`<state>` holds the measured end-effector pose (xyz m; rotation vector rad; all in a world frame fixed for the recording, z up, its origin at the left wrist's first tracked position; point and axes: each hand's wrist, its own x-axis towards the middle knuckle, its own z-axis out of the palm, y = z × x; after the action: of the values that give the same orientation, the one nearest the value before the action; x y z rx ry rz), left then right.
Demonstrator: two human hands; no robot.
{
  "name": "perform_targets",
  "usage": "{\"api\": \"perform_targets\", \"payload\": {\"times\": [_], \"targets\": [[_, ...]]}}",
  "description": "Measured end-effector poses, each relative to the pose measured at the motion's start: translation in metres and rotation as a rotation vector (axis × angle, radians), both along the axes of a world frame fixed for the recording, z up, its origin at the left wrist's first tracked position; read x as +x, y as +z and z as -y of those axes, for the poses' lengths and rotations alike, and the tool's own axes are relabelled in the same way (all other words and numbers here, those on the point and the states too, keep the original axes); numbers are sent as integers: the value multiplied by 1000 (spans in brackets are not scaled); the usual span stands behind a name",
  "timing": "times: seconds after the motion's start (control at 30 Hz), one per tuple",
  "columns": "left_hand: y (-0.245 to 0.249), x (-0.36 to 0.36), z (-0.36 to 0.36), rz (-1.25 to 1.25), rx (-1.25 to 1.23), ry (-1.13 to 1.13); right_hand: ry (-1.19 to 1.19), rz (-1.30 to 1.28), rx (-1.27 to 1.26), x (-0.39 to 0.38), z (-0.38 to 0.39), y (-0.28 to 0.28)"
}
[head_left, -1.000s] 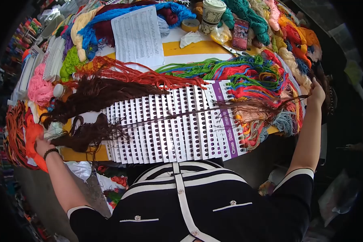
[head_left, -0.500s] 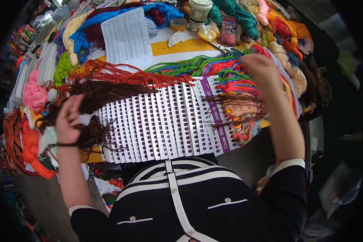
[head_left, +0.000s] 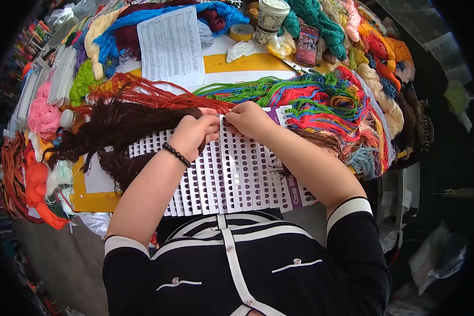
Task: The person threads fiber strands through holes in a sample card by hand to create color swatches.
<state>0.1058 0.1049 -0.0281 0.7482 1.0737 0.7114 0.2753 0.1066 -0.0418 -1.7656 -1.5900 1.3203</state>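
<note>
A row of white punched cards with dark holes lies in front of me, one with a purple strip. My left hand, with a bead bracelet at the wrist, and my right hand meet at the cards' far edge, fingertips pinched together on the top of one card. Whether a thread is between the fingers I cannot tell. Dark brown thread hanks lie just left of my left hand. A heap of mixed coloured threads lies right of my right hand.
A printed sheet, a paper cup, a tape roll, a phone and scissors sit at the table's far side. Yarn skeins ring the table: pink, orange, blue, teal.
Both hands came in from far apart, where they stretched brown thread across the cards, and now meet at the cards' top edge. The brown thread no longer spans the cards.
</note>
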Motion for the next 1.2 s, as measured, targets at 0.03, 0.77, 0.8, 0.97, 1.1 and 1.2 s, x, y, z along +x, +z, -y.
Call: {"api": "perform_targets", "payload": {"times": [0.03,0.77,0.8,0.97,1.1,1.2], "targets": [[-7,3,-1,2,-4,1,-36,-74,-40,1,-2,-3],[-31,-19,-20,-643,607,-155,-41,-233,-191,2,1,8],[-32,-19,-21,-649,606,-155,-40,-235,-189,1,2,7],[-29,-16,-18,-575,542,-128,11,-63,-82,2,5,11],[-3,-15,-5,209,36,100,22,16,9,5,2,-4],[7,-10,-2,337,27,146,-8,-27,-8,4,3,-2]]}}
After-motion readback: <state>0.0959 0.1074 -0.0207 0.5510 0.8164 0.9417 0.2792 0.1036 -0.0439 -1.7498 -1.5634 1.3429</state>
